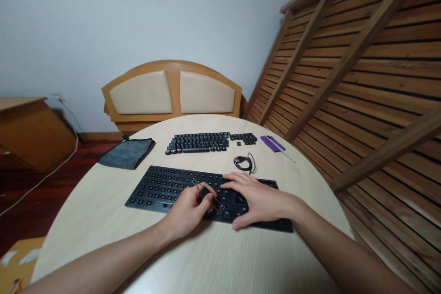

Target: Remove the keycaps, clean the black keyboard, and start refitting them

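Note:
A black keyboard (pixel 161 186) lies on the table, a little tilted to my view, with most of its key switches bare on the left part. My left hand (pixel 191 204) is closed around a wire keycap puller (pixel 206 190) with a dark handle. Its lower wire loops reach down to the keyboard near a remaining keycap (pixel 226 215). My right hand (pixel 257 197) is spread across the keyboard's right part, fingers near the back edge and thumb at the front edge. It hides many of the keys beneath it.
Removed black keycaps (pixel 198 142) lie in rows behind the keyboard, with a smaller group (pixel 246 138) beside them. A coiled cable (pixel 244 162), a purple cloth with a white stick (pixel 274 143) and a grey cloth (pixel 127 154) rest on the round table (pixel 82 220).

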### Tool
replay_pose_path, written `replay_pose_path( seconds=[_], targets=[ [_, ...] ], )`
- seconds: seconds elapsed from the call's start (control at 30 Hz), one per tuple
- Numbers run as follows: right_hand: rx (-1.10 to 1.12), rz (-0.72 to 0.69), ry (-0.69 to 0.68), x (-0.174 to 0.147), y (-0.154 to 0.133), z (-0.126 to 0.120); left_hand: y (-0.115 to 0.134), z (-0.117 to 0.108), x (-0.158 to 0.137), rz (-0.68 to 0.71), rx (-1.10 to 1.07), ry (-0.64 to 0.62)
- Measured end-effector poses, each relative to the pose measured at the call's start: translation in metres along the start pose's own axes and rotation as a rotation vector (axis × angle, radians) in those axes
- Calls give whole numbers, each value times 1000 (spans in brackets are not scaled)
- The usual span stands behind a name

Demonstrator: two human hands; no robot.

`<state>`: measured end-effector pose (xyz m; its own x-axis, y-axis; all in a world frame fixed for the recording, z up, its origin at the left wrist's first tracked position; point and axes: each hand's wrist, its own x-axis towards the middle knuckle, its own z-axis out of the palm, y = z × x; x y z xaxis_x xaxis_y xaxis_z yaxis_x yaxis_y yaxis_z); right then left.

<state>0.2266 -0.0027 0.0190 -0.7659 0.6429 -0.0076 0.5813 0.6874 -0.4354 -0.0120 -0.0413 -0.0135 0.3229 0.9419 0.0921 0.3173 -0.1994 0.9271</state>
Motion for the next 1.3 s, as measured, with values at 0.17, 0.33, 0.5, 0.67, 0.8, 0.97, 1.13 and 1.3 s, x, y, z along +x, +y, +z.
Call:
replay_pose_path(
  seconds=[0.17, 0.33, 0.5, 0.67, 0.8, 0.97, 1.13, 1.3],
  targets=[
    [24, -8, 63, 3, -1, 23, 1, 1, -2, -68, -25, 13],
    [48, -4, 84, 10, -8, 26, 1, -4, -4, -96, -19, 60],
    [68, -34, 127, 11, -11, 27, 0, -8, -2, -108, 23, 82],
    [65, -60, 141, 11, -15, 29, 1, -9, -5, -35, 180, 53],
    [71, -61, 166, 12, -19, 32, 5, -9, -10, 133, 389, -28],
    [89, -89, 184, 13, -19, 33, 2, -11, -11, 177, 264, -100],
    [77, -103, 165, 13, -20, 33, -6, -11, -10, 114, 80, -114],
    [107, -102, 143, 13, -23, 34, -13, -8, -11, 73, 22, -80]
  ],
)
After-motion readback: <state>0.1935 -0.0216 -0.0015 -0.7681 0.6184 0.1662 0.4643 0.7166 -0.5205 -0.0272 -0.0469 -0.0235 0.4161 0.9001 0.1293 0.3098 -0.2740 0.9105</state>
